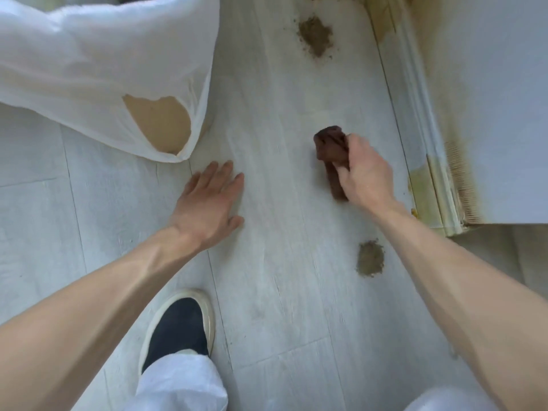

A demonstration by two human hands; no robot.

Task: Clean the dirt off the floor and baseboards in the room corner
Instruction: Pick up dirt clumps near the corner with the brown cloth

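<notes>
My right hand (366, 173) grips a bunched brown cloth (330, 143) against the pale wood-look floor (281, 277) in the middle of the view. My left hand (210, 200) lies flat on the floor with straight fingers, left of the cloth. One heap of brown dirt (315, 35) sits far ahead near the wall. A smaller dirt heap (370, 258) lies close by, under my right forearm. The white baseboard (421, 93) along the right wall carries yellow-brown stains, heaviest near its corner end (462, 179).
A white sheet (89, 63) drapes over a brown cardboard box (160, 123) at the upper left, next to my left hand. My dark shoe (179, 324) and white trouser leg (181, 384) are at the bottom. The wall (504, 84) closes off the right side.
</notes>
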